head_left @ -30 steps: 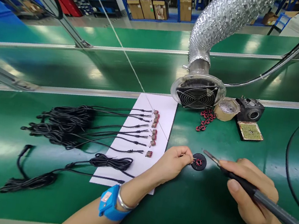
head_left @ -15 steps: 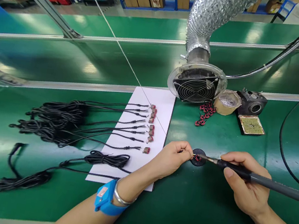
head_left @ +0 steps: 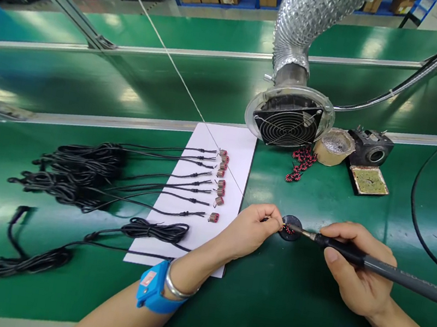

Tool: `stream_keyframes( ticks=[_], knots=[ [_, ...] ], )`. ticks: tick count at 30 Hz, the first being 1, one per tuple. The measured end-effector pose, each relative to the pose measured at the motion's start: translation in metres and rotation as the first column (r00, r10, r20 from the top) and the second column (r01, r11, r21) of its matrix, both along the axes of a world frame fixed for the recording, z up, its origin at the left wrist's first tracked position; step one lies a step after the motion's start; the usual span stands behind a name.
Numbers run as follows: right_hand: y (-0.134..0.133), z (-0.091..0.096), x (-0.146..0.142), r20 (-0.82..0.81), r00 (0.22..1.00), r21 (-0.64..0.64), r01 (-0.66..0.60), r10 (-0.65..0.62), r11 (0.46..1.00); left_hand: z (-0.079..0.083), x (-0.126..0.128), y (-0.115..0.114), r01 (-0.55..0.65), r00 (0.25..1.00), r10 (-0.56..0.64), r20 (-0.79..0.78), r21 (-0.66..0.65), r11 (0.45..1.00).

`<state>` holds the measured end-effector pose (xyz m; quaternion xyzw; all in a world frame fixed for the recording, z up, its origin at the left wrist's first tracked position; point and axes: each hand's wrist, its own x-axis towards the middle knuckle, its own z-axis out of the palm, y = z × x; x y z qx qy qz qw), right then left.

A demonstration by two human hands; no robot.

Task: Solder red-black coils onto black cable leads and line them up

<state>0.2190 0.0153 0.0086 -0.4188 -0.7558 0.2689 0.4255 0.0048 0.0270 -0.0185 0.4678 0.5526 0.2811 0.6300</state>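
Note:
My right hand [head_left: 359, 271] grips a soldering iron [head_left: 400, 274] by its dark handle. The iron's tip meets a small red-and-black ring part on a round black disc [head_left: 290, 235]. Closed in a pinch at the disc's left edge, my left hand [head_left: 256, 227] holds a thin wire whose bright end shows by the tip. The fingers hide most of this wire. A black cable [head_left: 117, 248] runs from the left towards my left wrist, which wears a blue strap [head_left: 157, 287]. Whether cable and pinched wire are one, I cannot tell.
Several small red-ended coils [head_left: 214, 217] lie beside cable ends on a white sheet [head_left: 201, 138]. Black cable bundles [head_left: 80, 169] lie left. Behind the disc are a fume extractor [head_left: 289, 122], red-and-black rings [head_left: 301, 163], a tape roll [head_left: 333, 151] and an iron stand [head_left: 370, 149] with sponge.
The view has shifted slightly. Both hands keep their places at the disc, with the iron's tip still at the ring part.

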Motion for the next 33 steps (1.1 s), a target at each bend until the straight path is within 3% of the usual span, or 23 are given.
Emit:
stream_keyframes(
  ticks=[14, 33],
  knots=[
    [-0.0051, 0.0044, -0.0097, 0.039, 0.993, 0.230, -0.114, 0.108, 0.966, 0.0008, 0.0005, 0.0004, 0.027, 0.999, -0.026, -0.029, 0.037, 0.999],
    [-0.0043, 0.0047, -0.0104, 0.041, 0.992, 0.231, -0.125, 0.119, 0.965, 0.0011, 0.0004, -0.0006, 0.033, 0.999, -0.032, -0.038, 0.018, 0.999]
  ],
)
